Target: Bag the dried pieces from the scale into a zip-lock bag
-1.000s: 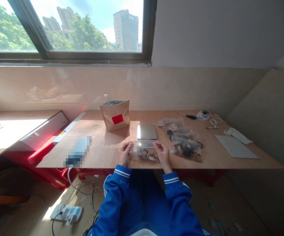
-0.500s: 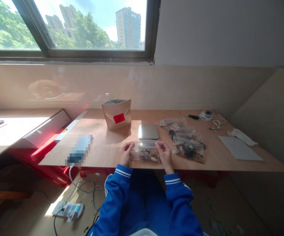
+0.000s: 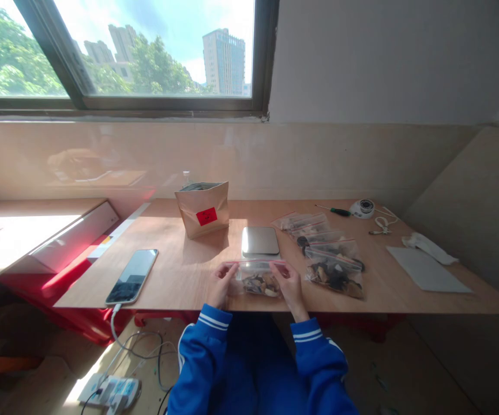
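A small clear zip bag [image 3: 258,279] with brown and dark dried pieces inside lies at the near edge of the wooden table [image 3: 180,271]. My left hand [image 3: 220,285] pinches its left top corner. My right hand [image 3: 289,283] pinches the right end of its red zip strip. Both hands rest on the table, blue sleeves behind them. Just beyond the bag sits a small silver scale [image 3: 260,241].
Several filled zip bags [image 3: 334,270] lie overlapping to the right. A brown paper pouch with a red label [image 3: 203,210] stands behind. A phone [image 3: 132,276] on a cable lies left. A screwdriver [image 3: 332,210], a white round device [image 3: 361,208] and a paper sheet [image 3: 427,270] lie far right.
My hands stay on the bag's two ends with barely any shift. The view has tipped slightly, so everything sits a little lower in the picture.
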A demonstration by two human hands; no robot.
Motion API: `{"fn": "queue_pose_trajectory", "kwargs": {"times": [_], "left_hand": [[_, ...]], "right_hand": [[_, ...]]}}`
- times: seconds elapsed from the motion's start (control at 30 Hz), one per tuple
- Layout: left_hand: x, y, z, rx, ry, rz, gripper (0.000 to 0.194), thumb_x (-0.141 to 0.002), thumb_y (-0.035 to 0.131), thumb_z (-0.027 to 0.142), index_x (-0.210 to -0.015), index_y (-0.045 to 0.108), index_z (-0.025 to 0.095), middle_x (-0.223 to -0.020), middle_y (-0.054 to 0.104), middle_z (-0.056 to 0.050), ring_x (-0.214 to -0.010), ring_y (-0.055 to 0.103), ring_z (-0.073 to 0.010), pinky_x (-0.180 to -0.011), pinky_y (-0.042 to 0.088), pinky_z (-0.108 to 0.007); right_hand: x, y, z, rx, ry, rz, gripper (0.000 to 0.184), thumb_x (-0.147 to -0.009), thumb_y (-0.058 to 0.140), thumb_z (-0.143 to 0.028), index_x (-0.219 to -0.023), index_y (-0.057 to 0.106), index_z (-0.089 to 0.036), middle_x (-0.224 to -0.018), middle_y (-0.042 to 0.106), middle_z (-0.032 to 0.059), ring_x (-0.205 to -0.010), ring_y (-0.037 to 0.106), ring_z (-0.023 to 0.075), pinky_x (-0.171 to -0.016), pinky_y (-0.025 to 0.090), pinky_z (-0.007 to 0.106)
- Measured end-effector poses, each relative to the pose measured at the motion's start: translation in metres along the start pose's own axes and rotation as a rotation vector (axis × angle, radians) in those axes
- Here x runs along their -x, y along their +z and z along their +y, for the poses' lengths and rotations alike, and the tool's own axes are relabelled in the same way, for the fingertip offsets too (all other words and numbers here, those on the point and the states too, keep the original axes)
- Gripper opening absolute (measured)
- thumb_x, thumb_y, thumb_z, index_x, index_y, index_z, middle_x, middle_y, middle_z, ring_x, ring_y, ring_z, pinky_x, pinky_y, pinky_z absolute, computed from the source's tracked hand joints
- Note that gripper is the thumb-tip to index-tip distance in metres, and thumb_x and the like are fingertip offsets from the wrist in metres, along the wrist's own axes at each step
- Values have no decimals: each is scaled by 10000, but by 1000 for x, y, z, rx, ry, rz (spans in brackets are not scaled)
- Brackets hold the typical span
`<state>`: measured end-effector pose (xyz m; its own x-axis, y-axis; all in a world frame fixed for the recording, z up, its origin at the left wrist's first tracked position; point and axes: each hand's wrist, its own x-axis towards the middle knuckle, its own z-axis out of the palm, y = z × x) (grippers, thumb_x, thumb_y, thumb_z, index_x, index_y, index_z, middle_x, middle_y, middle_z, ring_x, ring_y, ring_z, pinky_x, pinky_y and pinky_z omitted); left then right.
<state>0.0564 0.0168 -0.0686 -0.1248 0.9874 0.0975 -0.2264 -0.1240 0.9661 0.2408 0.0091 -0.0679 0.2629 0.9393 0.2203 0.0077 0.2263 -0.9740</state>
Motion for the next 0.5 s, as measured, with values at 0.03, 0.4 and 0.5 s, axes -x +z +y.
{"fn": "queue_pose_trajectory", "kwargs": {"times": [0.03, 0.4, 0.5], "left_hand": [[0, 0, -1, -1, 0, -1, 254, -701, 702, 389, -766, 690, 144, -723, 654, -22, -688, 567, -125, -652, 433, -231], [0, -1, -4, 21, -3, 49, 210, -662, 745, 334, -757, 712, 151, -741, 685, -31, -749, 606, -152, -732, 460, -263], [0, 0, -2, -13, -8, 21, 218, -680, 731, 344, -791, 719, 156, -787, 701, -45, -785, 621, -170, -755, 467, -279]], "right_hand": [[0, 0, 0, -3, -6, 3, 263, -730, 671, -408, -829, 663, -164, -766, 694, 41, -721, 643, 185, -691, 523, 313], [0, -5, -12, 251, -192, 18, 214, -825, 574, -373, -895, 651, -186, -867, 657, 62, -853, 620, 214, -797, 493, 370], [-3, -3, -39, 573, -456, 10, 246, -853, 544, -315, -1060, 644, -226, -1036, 615, 82, -1036, 546, 235, -951, 397, 425]]}}
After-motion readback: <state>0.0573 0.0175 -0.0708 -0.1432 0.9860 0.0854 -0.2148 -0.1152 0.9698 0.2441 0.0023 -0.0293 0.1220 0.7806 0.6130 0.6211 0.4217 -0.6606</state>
